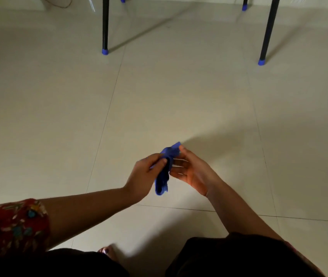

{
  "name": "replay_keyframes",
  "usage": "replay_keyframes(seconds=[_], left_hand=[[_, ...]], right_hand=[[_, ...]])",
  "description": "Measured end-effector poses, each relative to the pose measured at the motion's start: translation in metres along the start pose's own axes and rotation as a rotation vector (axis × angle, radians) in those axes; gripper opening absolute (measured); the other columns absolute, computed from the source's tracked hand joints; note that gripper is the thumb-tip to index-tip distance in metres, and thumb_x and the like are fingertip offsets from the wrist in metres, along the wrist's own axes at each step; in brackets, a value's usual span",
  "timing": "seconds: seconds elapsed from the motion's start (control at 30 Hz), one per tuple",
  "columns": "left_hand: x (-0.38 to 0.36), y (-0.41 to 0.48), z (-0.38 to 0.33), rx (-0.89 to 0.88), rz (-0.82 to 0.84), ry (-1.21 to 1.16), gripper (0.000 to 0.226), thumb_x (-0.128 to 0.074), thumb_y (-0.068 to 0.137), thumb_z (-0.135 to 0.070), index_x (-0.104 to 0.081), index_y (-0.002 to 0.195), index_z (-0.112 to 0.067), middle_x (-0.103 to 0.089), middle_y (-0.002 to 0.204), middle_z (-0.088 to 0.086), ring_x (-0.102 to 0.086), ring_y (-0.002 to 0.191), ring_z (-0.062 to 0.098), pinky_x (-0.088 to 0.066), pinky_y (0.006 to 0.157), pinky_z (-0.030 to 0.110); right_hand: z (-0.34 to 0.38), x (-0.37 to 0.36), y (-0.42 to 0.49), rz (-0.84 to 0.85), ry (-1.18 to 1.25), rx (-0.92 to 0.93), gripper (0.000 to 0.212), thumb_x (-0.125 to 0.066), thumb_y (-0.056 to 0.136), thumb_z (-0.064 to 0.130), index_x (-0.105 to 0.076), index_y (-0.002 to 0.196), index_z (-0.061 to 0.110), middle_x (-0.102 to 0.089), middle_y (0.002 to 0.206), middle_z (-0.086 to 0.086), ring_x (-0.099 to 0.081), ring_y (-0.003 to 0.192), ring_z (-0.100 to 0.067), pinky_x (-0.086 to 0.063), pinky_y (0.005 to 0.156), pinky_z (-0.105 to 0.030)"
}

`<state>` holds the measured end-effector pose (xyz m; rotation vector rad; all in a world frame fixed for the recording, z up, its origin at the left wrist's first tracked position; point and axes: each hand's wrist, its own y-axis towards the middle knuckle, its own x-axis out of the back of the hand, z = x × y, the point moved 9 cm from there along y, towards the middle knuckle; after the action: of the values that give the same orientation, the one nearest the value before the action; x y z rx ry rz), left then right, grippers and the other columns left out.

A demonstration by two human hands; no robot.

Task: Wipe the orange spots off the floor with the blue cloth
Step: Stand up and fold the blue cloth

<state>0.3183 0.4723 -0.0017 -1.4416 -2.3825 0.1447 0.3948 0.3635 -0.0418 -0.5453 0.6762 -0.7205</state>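
Note:
A blue cloth [164, 176] hangs bunched between my two hands, above the pale tiled floor [159, 96]. My left hand [146, 174] grips the cloth's middle with curled fingers. On the cloth's right side my right hand [191, 170] has its thumb at the cloth's top corner and its fingers against the fabric. No orange spots show on the tiles in view.
Two black table legs with blue caps [105, 51] [261, 62] stand on the floor ahead, and further blue caps sit at the top edge. My knees in dark fabric fill the bottom of the frame, and toes [107, 250] show between them.

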Motion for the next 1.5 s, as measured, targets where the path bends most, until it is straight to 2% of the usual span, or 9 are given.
replay_keyframes(seconds=[0.07,0.2,0.4,0.53,0.77,0.93,1.1,1.37,1.5], left_hand=[[0.01,0.011,-0.007,0.095,-0.071,-0.13,0.028,-0.047,0.098,-0.016,-0.065,0.076,-0.014,-0.062,0.065,-0.006,-0.055,0.06,0.006,-0.042,0.061,0.018],[0.002,0.018,-0.012,0.326,0.045,-0.421,0.031,-0.041,0.099,-0.023,-0.069,0.097,-0.009,-0.069,0.097,0.01,-0.065,0.091,0.023,-0.05,0.083,0.036],[0.0,0.023,-0.034,0.264,0.028,-0.344,0.034,-0.039,0.099,-0.023,-0.066,0.11,-0.006,-0.069,0.111,0.013,-0.062,0.108,0.023,-0.05,0.086,0.035],[0.021,0.037,-0.048,0.189,-0.142,-0.419,0.029,-0.036,0.1,-0.021,-0.064,0.099,-0.013,-0.068,0.096,0.002,-0.063,0.093,0.019,-0.05,0.073,0.03],[0.012,0.046,-0.047,0.26,0.027,-0.349,0.03,-0.042,0.098,-0.035,-0.062,0.117,-0.021,-0.069,0.113,-0.001,-0.062,0.109,0.014,-0.05,0.091,0.034],[0.01,0.04,-0.047,0.272,0.019,-0.286,0.033,-0.046,0.097,-0.037,-0.062,0.114,-0.014,-0.068,0.113,0.002,-0.062,0.108,0.017,-0.049,0.095,0.037],[0.043,0.043,-0.065,0.132,-0.218,-0.326,0.019,-0.048,0.098,-0.024,-0.058,0.084,-0.014,-0.061,0.078,-0.002,-0.056,0.08,0.019,-0.047,0.078,0.035],[0.078,0.06,-0.147,-0.172,-0.264,-0.352,0.033,-0.042,0.093,0.002,-0.051,0.102,-0.029,-0.065,0.082,0.003,-0.056,0.074,0.018,-0.045,0.066,0.032],[0.087,0.065,-0.204,-0.377,-0.24,-0.191,0.049,-0.026,0.076,0.02,-0.058,0.075,-0.017,-0.066,0.082,0.001,-0.059,0.074,0.015,-0.045,0.066,0.025]], right_hand=[[0.013,-0.001,-0.004,-0.024,0.076,0.037,0.037,-0.055,0.096,0.033,-0.062,0.121,0.007,-0.069,0.115,-0.014,-0.068,0.104,-0.026,-0.056,0.083,-0.032],[0.031,-0.002,-0.01,-0.087,0.002,0.143,0.032,-0.062,0.092,0.033,-0.064,0.118,0.013,-0.07,0.11,-0.008,-0.068,0.102,-0.023,-0.056,0.089,-0.036],[0.058,-0.001,-0.019,-0.075,-0.093,0.221,0.005,-0.063,0.091,0.017,-0.065,0.095,0.016,-0.073,0.091,-0.001,-0.07,0.088,-0.018,-0.055,0.081,-0.034],[0.056,0.034,-0.019,-0.134,-0.041,0.16,0.016,-0.052,0.086,0.009,-0.064,0.094,0.017,-0.06,0.084,-0.003,-0.059,0.077,-0.015,-0.054,0.075,-0.032],[0.029,0.06,-0.01,-0.245,-0.322,0.061,0.038,-0.056,0.087,0.01,-0.049,0.116,0.034,-0.064,0.079,-0.005,-0.062,0.073,-0.02,-0.054,0.073,-0.033],[0.044,0.054,-0.004,-0.373,-1.028,0.306,0.01,-0.064,0.085,0.029,-0.06,0.079,0.036,-0.065,0.087,0.009,-0.063,0.079,-0.014,-0.048,0.069,-0.026],[0.099,0.04,-0.038,-0.522,-1.107,0.751,0.018,-0.056,0.089,0.031,-0.07,0.098,0.023,-0.062,0.11,0.014,-0.06,0.095,-0.008,-0.048,0.077,-0.03],[0.21,0.015,-0.096,-0.537,-0.912,1.141,0.018,-0.059,0.095,0.022,-0.068,0.11,0.024,-0.051,0.056,0.016,-0.044,0.052,-0.007,-0.038,0.057,-0.017],[0.244,0.011,-0.117,-0.589,-0.976,1.271,0.025,-0.055,0.094,0.03,-0.071,0.112,0.029,-0.072,0.082,0.013,-0.054,0.06,-0.002,-0.048,0.06,-0.027]])
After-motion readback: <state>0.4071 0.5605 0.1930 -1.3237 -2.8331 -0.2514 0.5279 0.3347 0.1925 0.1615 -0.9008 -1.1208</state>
